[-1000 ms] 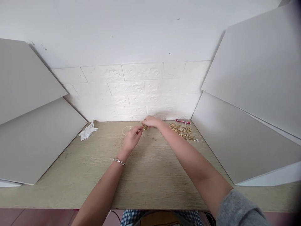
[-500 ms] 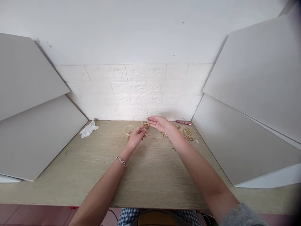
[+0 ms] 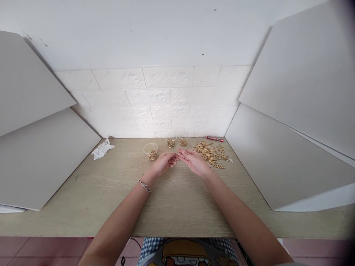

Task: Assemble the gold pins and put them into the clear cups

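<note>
My left hand (image 3: 166,162) and my right hand (image 3: 192,160) meet fingertip to fingertip over the middle of the table. The fingers of both are pinched together, and whatever is between them is too small to name. Just left of my left hand stands a clear round cup (image 3: 151,150) with small gold-coloured parts in it. Behind the hands are two more clear cups, one left (image 3: 171,142) and one right (image 3: 183,141), also with gold parts. Many thin gold-coloured rods (image 3: 210,153) lie loose to the right of my right hand.
A crumpled white tissue (image 3: 102,149) lies at the left on the wooden table (image 3: 181,207). A red pen-like tube (image 3: 215,139) rests by the back wall. Grey boards (image 3: 291,147) stand along the right side, with similar boards (image 3: 50,155) on the left.
My right hand has come back from the cups at the rear, and its fingers have closed near the left fingertips. The left fingers have drawn together. The view has shifted slightly.
</note>
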### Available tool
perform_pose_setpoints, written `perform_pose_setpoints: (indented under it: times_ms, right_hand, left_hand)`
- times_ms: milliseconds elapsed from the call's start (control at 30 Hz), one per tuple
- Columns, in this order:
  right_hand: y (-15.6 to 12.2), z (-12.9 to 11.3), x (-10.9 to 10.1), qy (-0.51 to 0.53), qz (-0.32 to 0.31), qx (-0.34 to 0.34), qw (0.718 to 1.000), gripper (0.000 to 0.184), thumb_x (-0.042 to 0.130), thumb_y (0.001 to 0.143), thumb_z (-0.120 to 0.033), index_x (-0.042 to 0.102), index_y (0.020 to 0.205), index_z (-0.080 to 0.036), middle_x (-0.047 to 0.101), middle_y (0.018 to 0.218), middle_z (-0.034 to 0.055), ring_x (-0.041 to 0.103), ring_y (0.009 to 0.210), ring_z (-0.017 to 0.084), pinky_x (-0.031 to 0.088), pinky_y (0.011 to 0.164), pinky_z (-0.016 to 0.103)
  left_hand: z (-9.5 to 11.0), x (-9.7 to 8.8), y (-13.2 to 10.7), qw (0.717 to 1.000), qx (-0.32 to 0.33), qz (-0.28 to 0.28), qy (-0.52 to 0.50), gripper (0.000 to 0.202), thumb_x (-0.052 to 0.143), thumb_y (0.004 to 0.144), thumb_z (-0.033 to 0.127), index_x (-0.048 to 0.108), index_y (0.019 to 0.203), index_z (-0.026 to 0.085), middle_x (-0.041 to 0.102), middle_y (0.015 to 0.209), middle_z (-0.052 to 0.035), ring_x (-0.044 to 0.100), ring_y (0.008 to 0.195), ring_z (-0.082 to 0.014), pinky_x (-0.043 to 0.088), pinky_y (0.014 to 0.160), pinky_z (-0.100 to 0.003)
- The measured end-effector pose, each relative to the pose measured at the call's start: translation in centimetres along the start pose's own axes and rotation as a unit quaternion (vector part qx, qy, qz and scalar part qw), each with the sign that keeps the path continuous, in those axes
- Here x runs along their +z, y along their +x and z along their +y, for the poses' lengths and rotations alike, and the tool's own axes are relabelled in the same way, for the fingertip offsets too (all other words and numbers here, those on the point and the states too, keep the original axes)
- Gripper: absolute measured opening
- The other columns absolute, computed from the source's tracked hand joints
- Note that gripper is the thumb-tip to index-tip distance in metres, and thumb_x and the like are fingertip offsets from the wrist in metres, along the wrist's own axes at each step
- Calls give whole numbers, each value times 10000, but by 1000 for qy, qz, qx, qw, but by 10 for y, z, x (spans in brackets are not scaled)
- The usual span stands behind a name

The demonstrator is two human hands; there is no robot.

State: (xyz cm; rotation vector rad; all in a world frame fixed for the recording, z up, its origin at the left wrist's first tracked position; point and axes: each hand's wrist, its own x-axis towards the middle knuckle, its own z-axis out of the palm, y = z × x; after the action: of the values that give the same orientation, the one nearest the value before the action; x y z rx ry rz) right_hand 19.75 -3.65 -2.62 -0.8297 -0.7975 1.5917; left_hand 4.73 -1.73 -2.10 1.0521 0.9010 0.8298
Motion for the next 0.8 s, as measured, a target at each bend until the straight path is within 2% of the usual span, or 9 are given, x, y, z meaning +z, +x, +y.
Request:
perform_pose_setpoints:
  times_ms: [100,200,300,400,500,600,700,733,800]
  right_hand:
    - [0,6,-2,-47,2,-38,998,196,688,694,-348,681,783,-174,686,950,47,606,974,176,430,953,338]
    - [-2,7,-2,-213,-13,-91,973,294,566,784,-440,687,839,-178,682,980,60,599,993,207,431,934,385]
    - [-8,5,-1,-400,-48,-173,899,328,454,860,-409,690,914,-188,665,1039,68,582,1020,212,415,944,395]
    - [-14,6,0,-512,-98,-240,819,314,443,872,-331,646,1070,-195,612,1159,76,545,1084,204,389,975,387]
    - [-16,10,1,-565,-110,-261,775,374,425,880,-301,555,1213,-190,556,1240,96,501,1146,206,374,989,384]
    - [-17,11,2,-573,-91,-265,770,418,403,894,-320,481,1285,-193,551,1244,109,488,1163,218,285,1044,451]
    - [-18,8,2,-543,-61,-252,799,452,386,905,-367,418,1331,-222,569,1228,96,495,1166,224,124,1086,524]
    - [-19,7,2,-523,-52,-242,815,456,375,907,-385,411,1335,-231,578,1219,88,496,1167,219,126,1089,514]
    - [-19,5,2,-477,-34,-219,851,461,359,908,-419,424,1328,-240,597,1195,73,499,1168,204,221,1078,454]
  left_hand:
    - [-3,0,2,999,-30,-6,-12,229,613,723,319,655,761,98,631,721,-56,512,565,-70,355,488,-177]
    - [-5,-2,4,998,-55,-4,-31,192,591,748,279,649,760,97,630,720,-57,516,567,-66,353,476,-167]
    - [-6,-3,5,997,-65,-3,-51,121,593,742,215,630,733,100,600,654,-33,502,543,-58,357,470,-159]
    - [-8,-4,6,995,-60,-7,-74,66,577,740,152,611,708,104,552,582,0,477,511,-51,365,469,-152]
    - [-6,-5,5,991,-74,-13,-112,89,536,767,125,607,717,103,565,604,-6,495,524,-55,406,502,-157]
    - [-3,-5,3,987,-85,-20,-137,99,524,785,107,611,737,104,579,620,-10,513,530,-53,436,536,-159]
    - [0,-4,1,989,-83,-18,-122,77,549,795,112,626,793,103,600,651,-15,529,540,-49,435,528,-147]
    - [0,-4,0,990,-80,-18,-114,71,560,797,122,628,800,103,601,651,-16,531,543,-47,432,522,-142]
    - [0,-5,1,992,-73,-25,-100,62,586,794,148,628,787,103,592,632,-13,526,534,-44,424,508,-135]
